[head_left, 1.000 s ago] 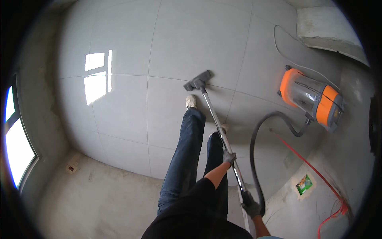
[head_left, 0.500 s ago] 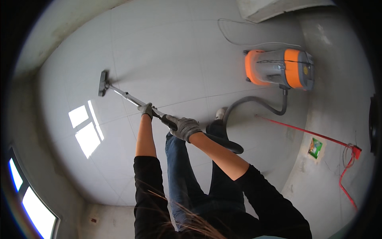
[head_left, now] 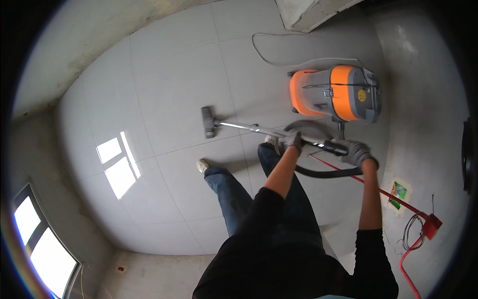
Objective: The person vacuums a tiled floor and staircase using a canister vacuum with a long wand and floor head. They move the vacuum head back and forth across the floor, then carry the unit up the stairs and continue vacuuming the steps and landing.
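Note:
Both my hands wear grey gloves and grip a vacuum cleaner wand (head_left: 244, 126). My left hand (head_left: 294, 140) is closed around the metal tube partway along it. At the wand's rear end, my right hand (head_left: 356, 152) is wrapped round the dark handle. The dark floor nozzle (head_left: 208, 122) rests on the grey tiles at the wand's far end, ahead of my feet. A ribbed grey hose (head_left: 328, 173) loops below my hands and back up to the orange and grey vacuum cleaner (head_left: 318, 92), which lies at the far right.
A pale power cord (head_left: 279, 65) curls across the tiled floor (head_left: 174, 89) behind the vacuum. Red pipe (head_left: 378, 189) runs along the right wall near a green-covered wall box (head_left: 398, 194) and coiled wire (head_left: 412, 231). A concrete ledge (head_left: 308, 12) juts in at the top.
My hands have drawn the wand back to the right, and the nozzle has slid right across the tiles. My left foot now shows, and the hose has bunched into a loop.

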The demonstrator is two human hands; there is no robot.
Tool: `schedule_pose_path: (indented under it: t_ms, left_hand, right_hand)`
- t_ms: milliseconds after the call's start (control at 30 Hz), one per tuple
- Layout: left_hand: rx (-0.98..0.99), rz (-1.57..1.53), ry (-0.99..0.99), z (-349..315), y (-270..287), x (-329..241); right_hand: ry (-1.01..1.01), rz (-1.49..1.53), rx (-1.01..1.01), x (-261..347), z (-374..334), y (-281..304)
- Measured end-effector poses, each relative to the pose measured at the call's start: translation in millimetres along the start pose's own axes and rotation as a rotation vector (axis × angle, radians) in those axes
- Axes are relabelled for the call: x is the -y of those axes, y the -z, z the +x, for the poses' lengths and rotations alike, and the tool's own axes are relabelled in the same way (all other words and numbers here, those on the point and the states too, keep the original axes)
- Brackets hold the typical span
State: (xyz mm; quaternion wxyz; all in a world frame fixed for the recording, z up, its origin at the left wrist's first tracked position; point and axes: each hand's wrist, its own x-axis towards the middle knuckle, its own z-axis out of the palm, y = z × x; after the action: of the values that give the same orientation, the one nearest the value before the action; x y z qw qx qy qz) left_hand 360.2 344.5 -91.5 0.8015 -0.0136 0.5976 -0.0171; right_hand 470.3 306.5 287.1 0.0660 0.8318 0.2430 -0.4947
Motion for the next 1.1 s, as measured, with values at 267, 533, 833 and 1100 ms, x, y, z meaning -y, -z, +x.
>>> schedule_pose_path:
  t_ms: [267, 533, 833, 1100]
  left_hand:
    - [0.357, 0.032, 0.163, -54.4, -108.4, 12.4]
    - [0.41, 0.482, 0.026, -129.3, -67.1, -83.1]
    - [0.378, 0.514, 0.131, -143.0, -72.5, -143.7]
    - [0.321, 0.315, 0.309, -116.0, -93.1, -152.4]
  right_hand:
    - [0.173, 0.103, -0.229, -131.1, -24.7, 99.9]
    - [-0.342, -0.026, -0.861, -265.7, 150.9, 61.8]
    - [-0.686, 0.126, -0.952, -277.1, 227.8, 53.1]
    - [-0.692, 0.097, -0.964, -416.6, 249.0, 103.4]
